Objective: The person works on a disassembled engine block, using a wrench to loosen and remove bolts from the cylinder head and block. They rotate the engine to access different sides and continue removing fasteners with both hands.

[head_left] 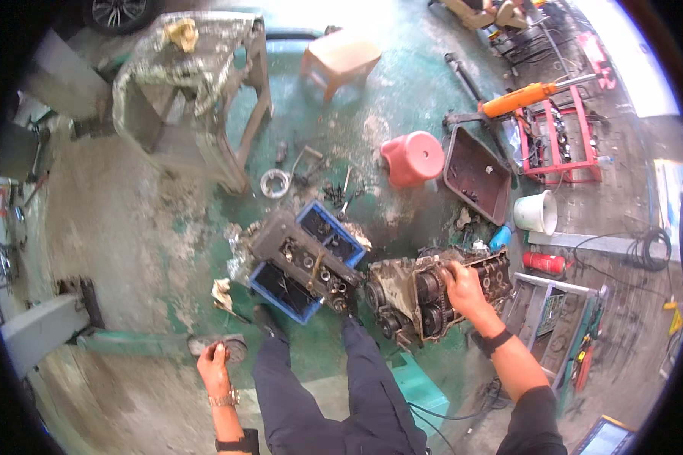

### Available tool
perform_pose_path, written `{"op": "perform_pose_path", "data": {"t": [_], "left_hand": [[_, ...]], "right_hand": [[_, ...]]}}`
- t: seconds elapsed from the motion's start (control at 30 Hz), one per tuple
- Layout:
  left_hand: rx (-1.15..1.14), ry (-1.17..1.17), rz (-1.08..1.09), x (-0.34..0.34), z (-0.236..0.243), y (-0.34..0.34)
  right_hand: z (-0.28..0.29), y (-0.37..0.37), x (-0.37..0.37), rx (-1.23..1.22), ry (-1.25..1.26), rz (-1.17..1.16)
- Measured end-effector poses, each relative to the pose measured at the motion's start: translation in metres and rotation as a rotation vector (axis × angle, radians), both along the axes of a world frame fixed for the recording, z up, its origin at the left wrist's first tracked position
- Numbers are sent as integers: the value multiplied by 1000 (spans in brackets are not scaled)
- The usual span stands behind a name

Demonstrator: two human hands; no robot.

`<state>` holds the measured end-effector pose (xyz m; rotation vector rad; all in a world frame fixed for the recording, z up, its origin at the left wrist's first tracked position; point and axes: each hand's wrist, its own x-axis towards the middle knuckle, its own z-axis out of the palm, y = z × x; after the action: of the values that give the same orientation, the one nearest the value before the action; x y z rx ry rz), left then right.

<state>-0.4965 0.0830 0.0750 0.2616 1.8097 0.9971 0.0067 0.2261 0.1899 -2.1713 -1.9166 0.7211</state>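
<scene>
My right hand (464,290) reaches over the engine (402,279), at its chain and sprocket end. Its fingers are bunched together against the top of this end; what they pinch, if anything, is hidden. Dark round sprockets (430,288) show just left of the hand. My left hand (214,367) hangs low at the left with its fingers curled, in front of the round pad (235,349) of a green lift arm (140,343). Something small may be in those fingers, but I cannot make it out. Between them, a cylinder head (300,254) lies tilted across blue crates (287,309).
Loose tools and a metal ring (275,183) lie on the floor ahead. Beyond stand a red stool (413,158), a brown tray (478,174) and a worn stand (197,83). At right are a white bucket (536,212), a red cylinder (545,263) and a metal cart (554,318).
</scene>
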Motion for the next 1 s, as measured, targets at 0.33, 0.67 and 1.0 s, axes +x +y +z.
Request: {"op": "perform_pose_path", "data": {"t": [0.33, 0.67, 1.0], "left_hand": [[103, -46, 6, -128, 92, -46], [96, 18, 42, -137, 122, 0], [208, 136, -82, -9, 108, 196]], "right_hand": [[130, -123, -17, -23, -226, -285], [130, -100, -2, -68, -339, -332], [-19, 111, 108, -211, -12, -575]]}}
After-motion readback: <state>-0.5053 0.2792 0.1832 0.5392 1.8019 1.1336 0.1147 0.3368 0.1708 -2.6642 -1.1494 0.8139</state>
